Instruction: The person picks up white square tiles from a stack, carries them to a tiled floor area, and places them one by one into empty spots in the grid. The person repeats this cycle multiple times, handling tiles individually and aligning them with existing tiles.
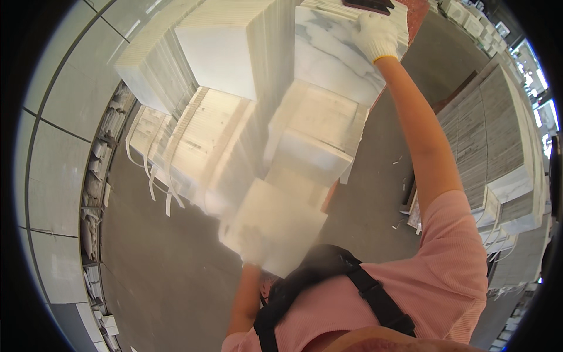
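Note:
My left hand (pixel 253 249), in a white glove and smeared by motion, closes on the near-left edge of a square white tile (pixel 293 223). This tile lies close in front of my body, its face turned up. Some of the glove blends into the tile, so those fingers are hard to make out. With my right arm stretched far forward, my right hand (pixel 377 36) grips the top edge of a grey-veined marble tile (pixel 328 50), also gloved. That tile is the front one of an upright stack. A dark phone (pixel 370 5) lies on the stack just beyond this hand.
Upright stacks of white tiles (pixel 217 53) stand left of the marble one, on lower strapped bundles (pixel 205 126). Loose white straps (pixel 158 182) hang at their left. Large stacked slabs (pixel 481 129) stand at right. Tall grey panels (pixel 58 146) line the left over a grey floor (pixel 158 270).

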`<state>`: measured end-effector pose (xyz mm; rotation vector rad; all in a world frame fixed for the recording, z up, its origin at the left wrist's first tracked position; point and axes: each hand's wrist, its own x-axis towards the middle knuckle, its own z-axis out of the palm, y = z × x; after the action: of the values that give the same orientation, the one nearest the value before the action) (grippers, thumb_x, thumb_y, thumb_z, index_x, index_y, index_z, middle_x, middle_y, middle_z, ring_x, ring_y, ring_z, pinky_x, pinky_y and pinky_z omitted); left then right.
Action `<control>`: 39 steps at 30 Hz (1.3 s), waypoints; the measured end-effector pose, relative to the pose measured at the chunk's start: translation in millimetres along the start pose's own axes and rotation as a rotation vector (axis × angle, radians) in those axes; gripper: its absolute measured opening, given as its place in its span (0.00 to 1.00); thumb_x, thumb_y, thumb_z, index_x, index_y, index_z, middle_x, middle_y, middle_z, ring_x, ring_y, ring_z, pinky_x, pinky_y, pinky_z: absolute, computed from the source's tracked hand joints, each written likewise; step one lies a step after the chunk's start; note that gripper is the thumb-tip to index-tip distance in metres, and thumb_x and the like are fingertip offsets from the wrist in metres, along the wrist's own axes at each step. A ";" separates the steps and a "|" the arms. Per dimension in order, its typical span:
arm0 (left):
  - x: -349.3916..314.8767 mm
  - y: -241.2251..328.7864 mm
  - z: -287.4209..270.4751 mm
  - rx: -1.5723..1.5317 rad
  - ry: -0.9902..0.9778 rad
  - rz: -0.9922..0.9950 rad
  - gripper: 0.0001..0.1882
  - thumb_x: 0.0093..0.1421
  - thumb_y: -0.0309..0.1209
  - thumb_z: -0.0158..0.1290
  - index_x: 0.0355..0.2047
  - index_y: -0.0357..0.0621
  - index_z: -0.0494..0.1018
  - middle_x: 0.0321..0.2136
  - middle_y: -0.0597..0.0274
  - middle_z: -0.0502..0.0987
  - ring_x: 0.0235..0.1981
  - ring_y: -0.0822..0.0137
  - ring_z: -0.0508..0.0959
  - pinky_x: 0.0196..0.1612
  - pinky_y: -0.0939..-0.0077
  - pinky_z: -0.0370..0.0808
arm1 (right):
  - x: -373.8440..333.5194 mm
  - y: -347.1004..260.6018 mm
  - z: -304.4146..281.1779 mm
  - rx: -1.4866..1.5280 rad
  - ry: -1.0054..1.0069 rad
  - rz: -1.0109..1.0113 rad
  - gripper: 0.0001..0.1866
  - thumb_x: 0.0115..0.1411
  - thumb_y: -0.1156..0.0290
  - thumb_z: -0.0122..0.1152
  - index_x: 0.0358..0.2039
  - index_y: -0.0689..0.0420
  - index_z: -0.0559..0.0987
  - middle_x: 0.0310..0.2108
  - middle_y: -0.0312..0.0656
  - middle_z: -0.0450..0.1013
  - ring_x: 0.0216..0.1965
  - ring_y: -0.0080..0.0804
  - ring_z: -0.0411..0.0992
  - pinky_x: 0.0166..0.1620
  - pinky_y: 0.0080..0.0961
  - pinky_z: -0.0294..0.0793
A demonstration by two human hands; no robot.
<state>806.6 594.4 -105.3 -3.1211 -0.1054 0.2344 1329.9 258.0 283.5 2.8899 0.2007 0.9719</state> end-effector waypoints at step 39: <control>-126.8 -110.3 -166.3 -2.834 0.529 -0.101 0.47 0.65 0.64 0.45 0.70 0.38 0.54 0.69 0.55 0.63 0.69 0.56 0.64 0.69 0.57 0.64 | -264.4 -249.7 -176.1 1.424 -1.522 -0.030 0.28 0.60 0.65 0.68 0.57 0.64 0.75 0.50 0.43 0.77 0.49 0.29 0.76 0.52 0.29 0.77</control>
<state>699.1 695.0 79.6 0.2936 0.2245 0.4148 990.3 471.6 235.4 3.3544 0.9807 -2.2695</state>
